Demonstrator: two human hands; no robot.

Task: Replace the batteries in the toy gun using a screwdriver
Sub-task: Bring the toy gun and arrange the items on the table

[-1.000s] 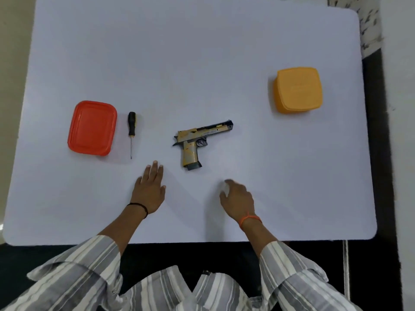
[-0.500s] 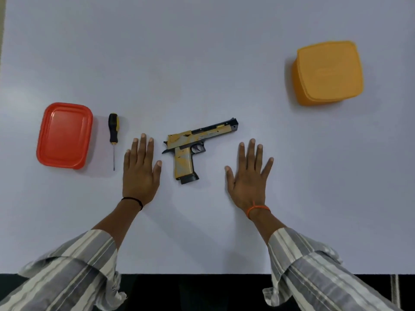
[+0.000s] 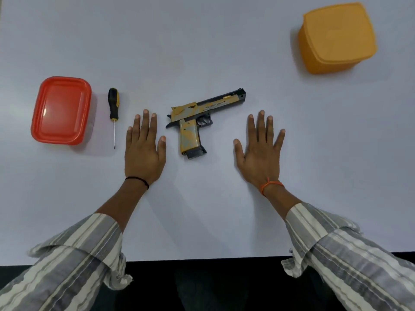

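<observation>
On the white tabletop, the toy gun lay on its side between the left hand and right hand, both flat, fingers spread, holding nothing. Screwdriver just left of left hand, untouched. Best start: steady the gun's grip first, locate the cover screw, then take the tool.

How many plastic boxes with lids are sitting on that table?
2. The red box lies at the far left, beside the screwdriver. The orange box stands at the far right corner, well away from everything else.
</observation>
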